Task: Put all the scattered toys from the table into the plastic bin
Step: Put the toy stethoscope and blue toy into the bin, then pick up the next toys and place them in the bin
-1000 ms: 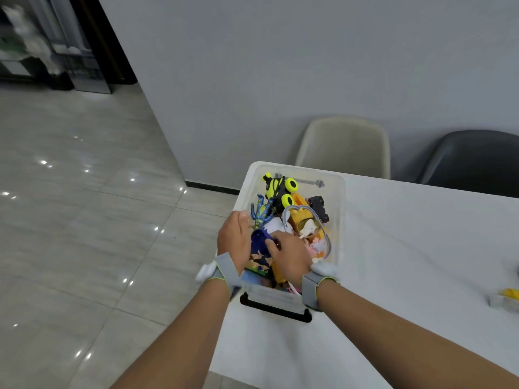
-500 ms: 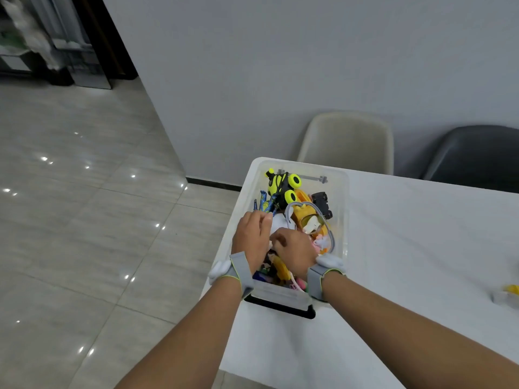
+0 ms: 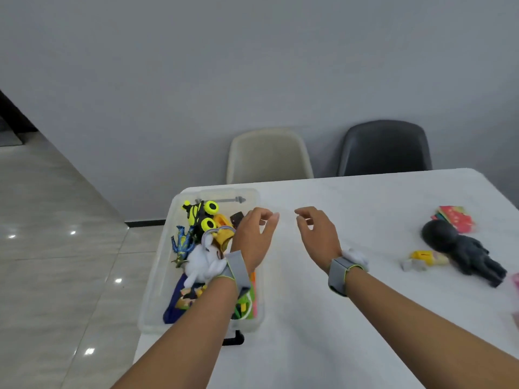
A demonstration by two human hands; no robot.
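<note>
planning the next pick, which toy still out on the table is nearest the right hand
The small yellow toy: it lies closer to the right hand than the black figure beside it.

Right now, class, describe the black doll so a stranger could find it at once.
Start at the white table and look to its right side, far from the plastic bin. The black doll lies there beside a small yellow toy; it alone is all black.

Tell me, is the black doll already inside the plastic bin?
No, the black doll lies on the table, far right of the plastic bin.
</note>
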